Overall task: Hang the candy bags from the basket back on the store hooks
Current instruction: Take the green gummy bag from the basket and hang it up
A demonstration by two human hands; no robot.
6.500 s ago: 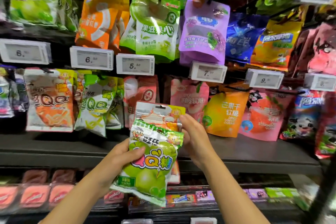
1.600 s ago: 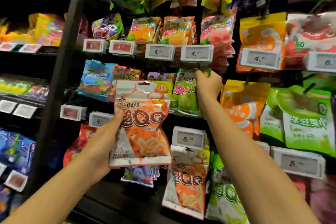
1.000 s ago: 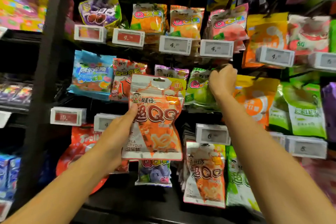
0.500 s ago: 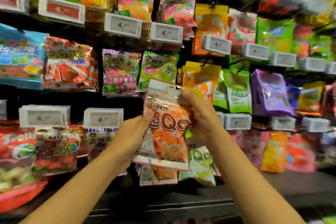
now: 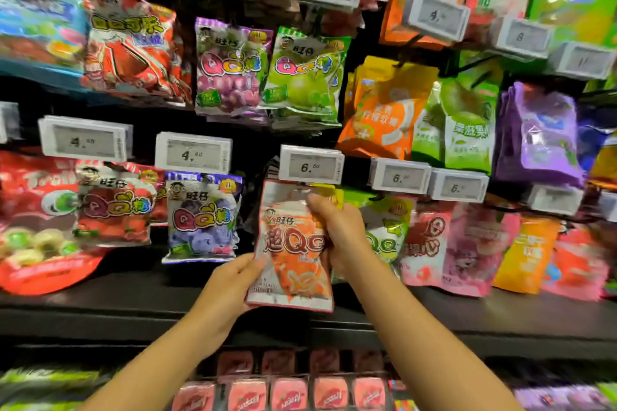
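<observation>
Head view, held thing: an orange candy bag [image 5: 292,243], flat glossy foil pouch with white borders, sits just below the 6.80 price tag [image 5: 311,164], at six o'clock from it.
Left hand [image 5: 230,284]: fingers closed on the bag's lower-left corner, at about seven o'clock on the pouch; it appears to steady the bottom so the limp film does not swing.
Right hand [image 5: 337,230]: fingers pinched on the upper-right edge, near one o'clock; likely steering the top header toward the hook behind the tag. The hook and the bag's hang hole are not clear in the blur.
Neighbours: a purple grape bag [image 5: 202,213] hangs at nine o'clock from the held pouch; a green bag [image 5: 384,230] hangs at three o'clock, partly behind the right hand.
Shelf [image 5: 100,310]: dark, flat, matte, under the hanging row.
Task state: the bag seems not yet hung, since both hands carry it.
Basket: not in view.
</observation>
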